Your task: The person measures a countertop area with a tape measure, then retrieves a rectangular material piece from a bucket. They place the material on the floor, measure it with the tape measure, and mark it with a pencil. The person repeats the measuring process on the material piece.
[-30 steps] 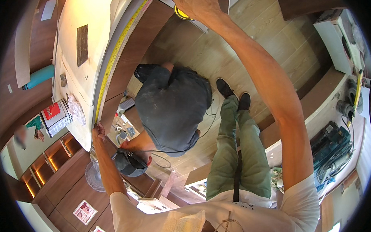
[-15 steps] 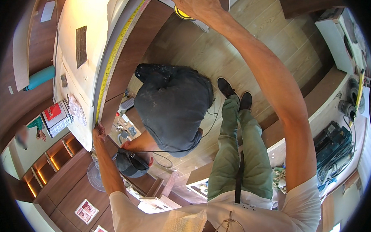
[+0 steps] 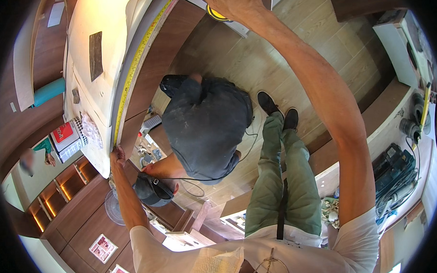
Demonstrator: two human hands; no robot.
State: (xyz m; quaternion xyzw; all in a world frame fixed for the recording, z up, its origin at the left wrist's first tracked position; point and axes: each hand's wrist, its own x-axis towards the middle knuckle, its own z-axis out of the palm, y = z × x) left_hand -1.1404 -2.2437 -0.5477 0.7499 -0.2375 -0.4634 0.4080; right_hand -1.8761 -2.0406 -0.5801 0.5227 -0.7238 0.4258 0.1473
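Observation:
A yellow tape measure blade (image 3: 133,67) lies stretched along the curved front edge of a pale worktop (image 3: 113,24). At its near end, on the left, my left hand (image 3: 117,156) has its fingers closed on the blade tip, close to the worktop's corner. My right arm reaches far forward. At the top edge of the view my right hand (image 3: 238,6) is wrapped round the yellow and black tape measure case (image 3: 216,14), partly hidden by the hand and the frame edge.
Beneath my arms a co-worker (image 3: 206,129) in dark clothes and a cap bends low, a cable across them. Tools (image 3: 144,151) lie beside them. A white bucket (image 3: 67,139) stands on the worktop. At right, a power tool (image 3: 393,166) and cables rest on a bench.
The co-worker has shifted slightly to the right, and a bit of their bare skin now shows near the far side of their back. Both my hands stay on the tape measure.

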